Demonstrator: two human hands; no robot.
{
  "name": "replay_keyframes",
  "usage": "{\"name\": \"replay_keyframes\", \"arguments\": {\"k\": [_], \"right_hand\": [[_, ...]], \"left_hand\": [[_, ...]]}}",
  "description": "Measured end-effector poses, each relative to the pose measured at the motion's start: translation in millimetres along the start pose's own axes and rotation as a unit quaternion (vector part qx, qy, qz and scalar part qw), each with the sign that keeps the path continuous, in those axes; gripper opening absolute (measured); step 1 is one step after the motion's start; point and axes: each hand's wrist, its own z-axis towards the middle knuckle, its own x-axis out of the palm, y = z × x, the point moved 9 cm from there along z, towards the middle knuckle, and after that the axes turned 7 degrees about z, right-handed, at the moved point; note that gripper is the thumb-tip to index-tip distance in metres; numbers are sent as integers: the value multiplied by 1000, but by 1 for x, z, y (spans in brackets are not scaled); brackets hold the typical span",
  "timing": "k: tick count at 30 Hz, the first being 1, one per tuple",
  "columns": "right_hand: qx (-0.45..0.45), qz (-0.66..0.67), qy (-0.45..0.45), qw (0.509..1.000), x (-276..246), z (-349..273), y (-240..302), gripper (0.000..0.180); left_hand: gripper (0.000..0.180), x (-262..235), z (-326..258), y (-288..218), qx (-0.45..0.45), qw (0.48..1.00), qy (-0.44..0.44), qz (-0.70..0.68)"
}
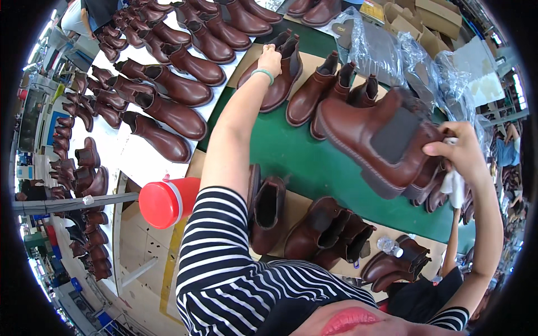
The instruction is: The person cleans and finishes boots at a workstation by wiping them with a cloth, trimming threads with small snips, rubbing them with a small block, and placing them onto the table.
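Note:
My right hand [460,151] is closed on a brown leather Chelsea boot [350,126], gripping it near the back of the shaft. This boot is raised and tilted above the green tabletop [280,151], its dark elastic side panel [397,136] and thick sole showing. Below my right fingers hangs a white cloth [453,189]; how it is held is partly hidden. My left arm reaches to the far side, where my left hand [270,61] is closed at the top of another brown boot [283,84] standing on the table. More boots [307,98] stand between my hands.
Rows of brown boots [174,115] cover a white table at left. A red container [159,204] stands near my left elbow. Closer to me are more boots [268,210] and a clear bottle [389,246]. Plastic-wrapped pieces [381,56] and cardboard boxes [437,17] lie at far right.

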Motion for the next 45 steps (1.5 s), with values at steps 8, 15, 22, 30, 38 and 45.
{"name": "replay_keyframes", "arguments": {"k": [8,15,22,30,38,45], "right_hand": [[98,291,108,946,112,49,6,22],[201,593,162,762,220,65,19,21],[174,707,163,666,269,48,77,30],[173,724,169,646,288,32,93,32],[181,736,179,627,268,20,83,39],[179,787,163,567,226,5,63,38]], "left_hand": [[25,-22,-2,33,-15,990,-134,31],[68,-68,-32,47,117,957,-229,-132],[32,-61,-67,138,-28,906,14,-421],[44,-41,-148,110,-103,753,379,-527],[80,-48,-46,79,51,968,-65,-236],[75,-31,-16,34,-12,996,-28,-84]]}}
